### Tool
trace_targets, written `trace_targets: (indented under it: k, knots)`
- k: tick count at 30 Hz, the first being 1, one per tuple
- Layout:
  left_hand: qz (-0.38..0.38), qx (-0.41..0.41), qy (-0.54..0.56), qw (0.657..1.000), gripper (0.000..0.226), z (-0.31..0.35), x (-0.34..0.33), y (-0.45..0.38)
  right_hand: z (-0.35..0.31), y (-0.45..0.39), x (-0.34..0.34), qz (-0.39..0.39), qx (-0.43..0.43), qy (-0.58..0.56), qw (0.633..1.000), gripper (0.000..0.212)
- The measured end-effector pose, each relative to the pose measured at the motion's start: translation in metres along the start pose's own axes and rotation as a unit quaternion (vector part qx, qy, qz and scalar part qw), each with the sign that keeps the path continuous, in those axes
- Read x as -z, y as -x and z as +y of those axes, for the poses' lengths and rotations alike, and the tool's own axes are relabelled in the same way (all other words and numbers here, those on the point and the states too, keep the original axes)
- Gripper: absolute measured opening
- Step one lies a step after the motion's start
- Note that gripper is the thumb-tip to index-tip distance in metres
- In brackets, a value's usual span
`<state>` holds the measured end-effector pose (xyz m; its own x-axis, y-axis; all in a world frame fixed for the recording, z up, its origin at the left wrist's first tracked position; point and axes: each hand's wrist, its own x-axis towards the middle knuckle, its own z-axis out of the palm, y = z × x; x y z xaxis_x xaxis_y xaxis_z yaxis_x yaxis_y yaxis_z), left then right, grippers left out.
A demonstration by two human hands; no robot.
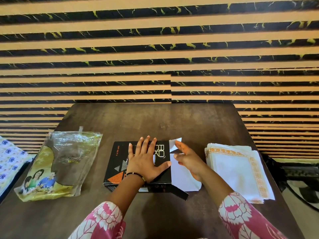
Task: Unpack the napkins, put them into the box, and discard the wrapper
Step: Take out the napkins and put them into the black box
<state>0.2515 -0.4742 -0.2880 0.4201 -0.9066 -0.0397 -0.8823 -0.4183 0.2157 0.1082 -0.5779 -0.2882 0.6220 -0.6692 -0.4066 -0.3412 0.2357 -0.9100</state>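
Head view: one box (119,163), two hands (146,161).

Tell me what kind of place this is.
Probably a room in a home. A dark wooden table stands against a striped black-and-tan wall panel, and a floral bedsheet or mattress shows at the left edge. Nothing suggests a shop or workshop.

One box (117,163), one wrapper (60,166), one napkin stack (238,169).
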Motion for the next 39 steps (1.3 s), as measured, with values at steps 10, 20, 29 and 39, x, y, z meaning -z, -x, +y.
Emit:
trace_targets:
  k: [10, 20, 29, 39]
  knots:
    - [0.004, 0.003, 0.003, 1.0, 0.099, 0.002, 0.0, 0.0, -0.007, -0.018, -0.013, -0.065, 0.085, 0.176, 0.979, 0.077]
    - [-0.003, 0.002, -0.002, 1.0, 0.103, 0.001, 0.001, 0.0, 0.032, 0.032, 0.012, -0.189, 0.03, 0.42, 0.887, 0.113]
    - [0.007, -0.001, -0.01, 1.0, 0.112, 0.001, -0.003, 0.0, 0.054, 0.039, -0.033, -0.06, 0.053, 0.479, 0.874, 0.114]
    - [0.007, 0.0, -0.01, 1.0, 0.11, 0.0, -0.003, -0.003, 0.061, 0.086, 0.054, 0.2, 0.093, 0.512, 0.83, 0.087]
